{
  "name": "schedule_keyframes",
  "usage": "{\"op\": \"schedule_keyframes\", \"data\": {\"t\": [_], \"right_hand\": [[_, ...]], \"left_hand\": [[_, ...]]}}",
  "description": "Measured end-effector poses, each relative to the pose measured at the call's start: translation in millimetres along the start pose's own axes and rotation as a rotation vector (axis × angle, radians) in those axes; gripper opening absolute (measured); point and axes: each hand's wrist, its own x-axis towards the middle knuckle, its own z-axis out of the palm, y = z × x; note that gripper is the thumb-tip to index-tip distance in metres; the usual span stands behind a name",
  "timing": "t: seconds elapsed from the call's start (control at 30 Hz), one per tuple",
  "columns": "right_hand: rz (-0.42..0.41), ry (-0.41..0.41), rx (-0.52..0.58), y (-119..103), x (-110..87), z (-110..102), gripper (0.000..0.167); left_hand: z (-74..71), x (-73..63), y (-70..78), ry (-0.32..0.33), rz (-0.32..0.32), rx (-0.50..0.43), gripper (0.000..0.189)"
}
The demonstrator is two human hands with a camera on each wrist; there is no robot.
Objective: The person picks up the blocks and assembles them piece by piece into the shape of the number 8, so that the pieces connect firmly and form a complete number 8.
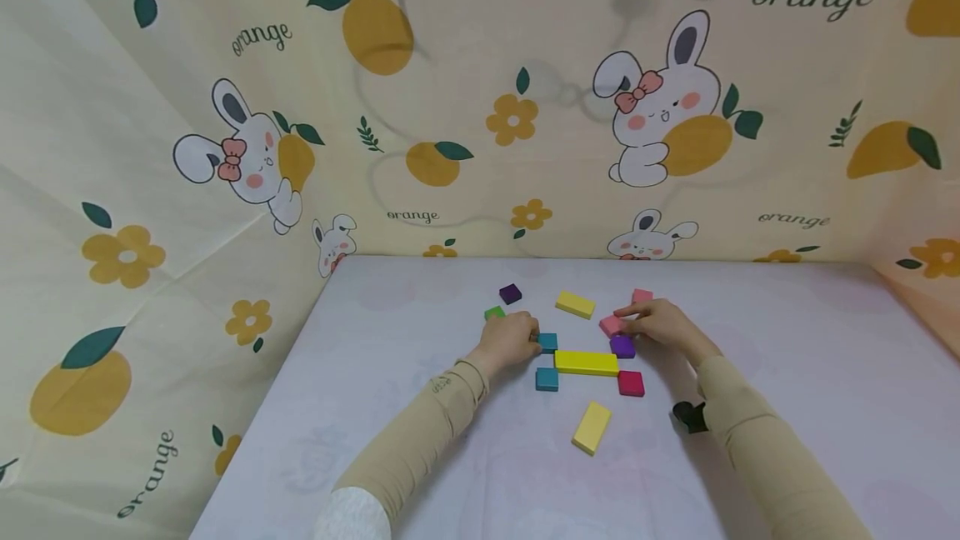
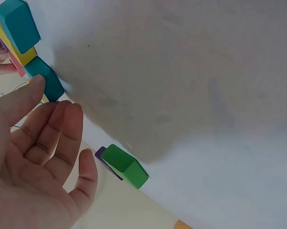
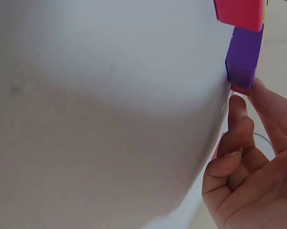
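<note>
My left hand (image 1: 512, 338) pinches the upper teal block (image 1: 548, 342) at its left end. In the left wrist view the thumb (image 2: 37, 83) lies against this block, with the fingertips by its end. My right hand (image 1: 663, 325) holds a pink block (image 1: 611, 325) between thumb and fingers, close to a purple block (image 1: 622, 347). A long yellow block (image 1: 586, 363) lies between the teal and purple blocks. Below these are a second teal block (image 1: 547, 379) at the left and a red block (image 1: 631, 383) at the right, both near the yellow block's ends.
Behind my left hand lie a green block (image 1: 495, 312) and a dark purple block (image 1: 510, 294). One pale yellow block (image 1: 575, 304) is at the back, another (image 1: 592, 428) at the front. A second pink block (image 1: 642, 296) sits beyond my right hand. A patterned cloth (image 1: 465, 48) hangs behind the table.
</note>
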Motion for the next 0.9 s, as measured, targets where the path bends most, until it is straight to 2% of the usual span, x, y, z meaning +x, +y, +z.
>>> {"op": "schedule_keyframes", "data": {"t": [0.37, 0.9], "right_hand": [[-0.02, -0.012, 0.025, -0.6, -0.6, -0.4, 0.041], [-0.002, -0.04, 0.041, 1.6, 1.9, 0.7, 0.041]], "left_hand": [[3.3, 0.9, -3.2, 0.008, 0.006, -0.028, 0.017], [7.6, -1.4, -6.0, 0.043, 0.031, 0.012, 0.026]]}}
